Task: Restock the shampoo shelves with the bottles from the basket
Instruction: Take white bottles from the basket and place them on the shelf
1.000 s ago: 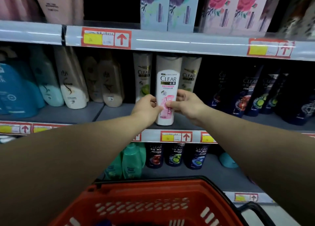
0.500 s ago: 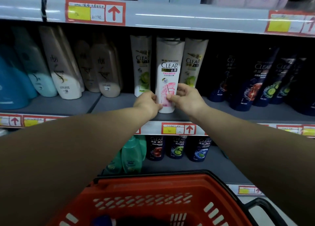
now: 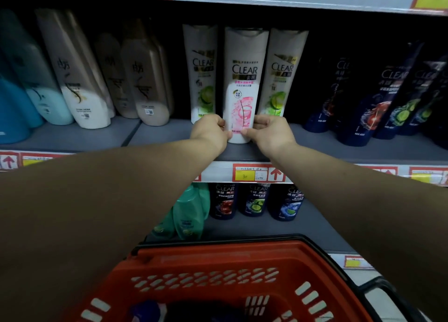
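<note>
Pink Clear bottle (image 3: 243, 84) stands upright in the middle of the frame on the grey shelf (image 3: 169, 137), tucked between two green-label bottles (image 3: 202, 74) that sit just beside it on either side. My left hand (image 3: 209, 131) and right hand (image 3: 270, 131) both pinch it low down, fingers curled round the base from each side.

Room-wise: a bare strip of shelf runs from the bottle's foot to the front lip with the red-and-yellow price tag (image 3: 252, 173). There's a dark gap above the cap, and an open stretch right of the green ones before the dark bottles (image 3: 373, 96) start.

It's glossy white plastic with rounded shoulders, a flat cap and a pink splash label. The shelf looks matte. The red basket (image 3: 218, 268) at the bottom of the frame is slotted plastic with a black rim.

Compared to a second ago, the bottle sits further back from the lip, and my hands have slid lower on it.
</note>
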The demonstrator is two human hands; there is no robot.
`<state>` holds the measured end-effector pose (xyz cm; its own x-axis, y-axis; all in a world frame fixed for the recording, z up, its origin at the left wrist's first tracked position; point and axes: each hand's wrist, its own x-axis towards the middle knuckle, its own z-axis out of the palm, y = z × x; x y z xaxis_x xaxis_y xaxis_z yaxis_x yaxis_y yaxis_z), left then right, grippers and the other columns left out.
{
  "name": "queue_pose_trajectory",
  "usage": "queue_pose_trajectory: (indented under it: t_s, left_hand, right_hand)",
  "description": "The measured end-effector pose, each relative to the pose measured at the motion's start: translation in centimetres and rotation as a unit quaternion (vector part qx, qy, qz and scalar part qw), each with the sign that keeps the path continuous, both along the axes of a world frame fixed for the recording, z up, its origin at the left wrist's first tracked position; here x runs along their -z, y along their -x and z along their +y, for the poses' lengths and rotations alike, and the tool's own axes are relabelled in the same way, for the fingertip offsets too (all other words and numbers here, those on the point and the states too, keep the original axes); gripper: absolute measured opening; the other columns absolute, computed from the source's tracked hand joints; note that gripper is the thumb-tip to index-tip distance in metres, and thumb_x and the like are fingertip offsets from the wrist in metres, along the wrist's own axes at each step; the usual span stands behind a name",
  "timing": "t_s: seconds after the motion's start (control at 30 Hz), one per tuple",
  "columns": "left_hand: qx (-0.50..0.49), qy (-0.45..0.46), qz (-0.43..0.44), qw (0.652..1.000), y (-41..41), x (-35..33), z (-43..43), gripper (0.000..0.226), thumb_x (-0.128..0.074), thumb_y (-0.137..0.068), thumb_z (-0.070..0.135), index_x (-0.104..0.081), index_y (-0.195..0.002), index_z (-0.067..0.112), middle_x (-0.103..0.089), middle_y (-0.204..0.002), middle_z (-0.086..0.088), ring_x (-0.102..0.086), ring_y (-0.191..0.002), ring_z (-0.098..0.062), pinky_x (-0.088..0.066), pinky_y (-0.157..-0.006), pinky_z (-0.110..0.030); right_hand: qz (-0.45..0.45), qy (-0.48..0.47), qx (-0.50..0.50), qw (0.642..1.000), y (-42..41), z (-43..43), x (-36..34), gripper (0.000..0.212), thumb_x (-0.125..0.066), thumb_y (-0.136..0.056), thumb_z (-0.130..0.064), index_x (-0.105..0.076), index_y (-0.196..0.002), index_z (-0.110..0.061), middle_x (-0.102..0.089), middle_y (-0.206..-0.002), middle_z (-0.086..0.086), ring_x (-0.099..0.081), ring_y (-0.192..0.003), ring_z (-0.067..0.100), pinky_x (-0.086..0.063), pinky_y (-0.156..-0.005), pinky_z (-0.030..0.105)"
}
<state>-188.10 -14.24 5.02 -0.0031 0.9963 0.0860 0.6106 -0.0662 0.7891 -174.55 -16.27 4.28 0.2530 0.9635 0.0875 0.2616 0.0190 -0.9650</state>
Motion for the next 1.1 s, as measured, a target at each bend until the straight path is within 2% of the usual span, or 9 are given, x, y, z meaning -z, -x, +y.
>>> queue_pose_trajectory:
  t_s: [0.17,0.3,0.37,0.5,0.6,0.73,0.83,0.93,1.1]
  left_hand:
    - [0.004,0.022,-0.013,1.0,-0.1,-0.3,-0.1,0.034,-0.07,-0.086,0.019,-0.064,-0.117,0.009,-0.068,-0.114,-0.006,-0.063,-0.106,-0.023,-0.047,-0.097,-0.031]
    - [0.009,0.035,-0.015,0.999,0.2,-0.7,-0.7,0.041,-0.065,-0.09,0.024,-0.06,-0.128,0.011,-0.065,-0.124,-0.005,-0.06,-0.115,-0.023,-0.044,-0.103,-0.033]
    - [0.02,0.04,-0.03,0.999,0.6,-1.0,-1.4,0.039,-0.063,-0.091,0.024,-0.06,-0.128,0.012,-0.064,-0.126,-0.006,-0.06,-0.117,-0.024,-0.044,-0.105,-0.034]
    - [0.037,0.038,-0.073,0.996,1.8,-1.9,-3.2,0.025,-0.059,-0.093,0.028,-0.068,-0.113,0.017,-0.07,-0.112,-0.007,-0.064,-0.108,-0.027,-0.05,-0.099,-0.04]
    - [0.049,0.037,-0.076,0.995,2.7,-2.9,-5.2,0.027,-0.057,-0.092,0.037,-0.07,-0.107,0.019,-0.071,-0.11,-0.007,-0.064,-0.107,-0.028,-0.051,-0.097,-0.043]
    - [0.08,0.043,-0.073,0.993,4.0,-3.5,-8.4,0.025,-0.054,-0.092,0.044,-0.07,-0.093,0.025,-0.071,-0.108,-0.004,-0.065,-0.107,-0.026,-0.049,-0.099,-0.043]
    - [0.095,0.042,-0.082,0.991,5.3,-4.1,-11.0,0.029,-0.055,-0.093,0.043,-0.069,-0.109,0.023,-0.069,-0.116,-0.001,-0.063,-0.11,-0.021,-0.047,-0.103,-0.041]
    - [0.093,0.034,-0.082,0.992,6.6,-5.3,-13.4,0.025,-0.056,-0.093,0.041,-0.068,-0.108,0.025,-0.069,-0.115,-0.001,-0.063,-0.109,-0.019,-0.047,-0.102,-0.039]
    - [0.092,0.029,-0.07,0.993,8.5,-6.5,-17.2,0.025,-0.056,-0.092,0.045,-0.067,-0.098,0.024,-0.071,-0.109,-0.005,-0.066,-0.104,-0.024,-0.051,-0.097,-0.04]
  right_hand:
    - [-0.022,0.01,0.01,1.0,0.4,-0.2,-0.2,0.038,-0.075,-0.084,-0.007,-0.068,-0.121,-0.007,-0.074,-0.113,0.003,-0.07,-0.102,0.016,-0.053,-0.099,0.036]
    - [-0.048,0.016,0.047,0.998,0.7,-1.4,-0.8,0.057,-0.078,-0.082,-0.017,-0.057,-0.134,-0.007,-0.063,-0.133,0.005,-0.059,-0.122,0.02,-0.043,-0.11,0.037]
    - [-0.069,0.012,0.071,0.995,0.6,-2.2,-1.2,0.056,-0.076,-0.085,-0.023,-0.055,-0.135,-0.011,-0.058,-0.138,0.003,-0.054,-0.127,0.02,-0.04,-0.111,0.034]
    - [-0.057,0.008,0.08,0.995,1.0,-3.8,-2.7,0.039,-0.077,-0.083,-0.027,-0.063,-0.118,-0.016,-0.065,-0.111,-0.001,-0.063,-0.11,0.02,-0.049,-0.1,0.034]
    - [-0.05,0.006,0.057,0.997,1.9,-5.1,-4.3,0.027,-0.08,-0.08,-0.027,-0.067,-0.103,-0.019,-0.067,-0.095,-0.005,-0.066,-0.099,0.02,-0.055,-0.094,0.042]
    - [-0.082,-0.016,0.027,0.996,2.5,-7.9,-6.3,0.018,-0.076,-0.084,-0.025,-0.068,-0.098,-0.017,-0.069,-0.096,-0.003,-0.066,-0.099,0.019,-0.055,-0.093,0.042]
    - [-0.107,-0.02,0.02,0.994,2.6,-10.4,-7.3,0.015,-0.074,-0.086,-0.024,-0.071,-0.097,-0.015,-0.07,-0.099,-0.001,-0.065,-0.096,0.017,-0.056,-0.091,0.041]
    - [-0.124,-0.022,0.008,0.992,2.9,-12.9,-8.4,0.014,-0.074,-0.087,-0.022,-0.072,-0.097,-0.013,-0.07,-0.1,0.001,-0.063,-0.093,0.016,-0.057,-0.089,0.038]
    - [-0.104,-0.019,-0.032,0.994,3.8,-16.8,-9.8,0.022,-0.071,-0.089,-0.016,-0.069,-0.106,-0.002,-0.064,-0.097,0.009,-0.057,-0.082,0.019,-0.053,-0.065,0.029]
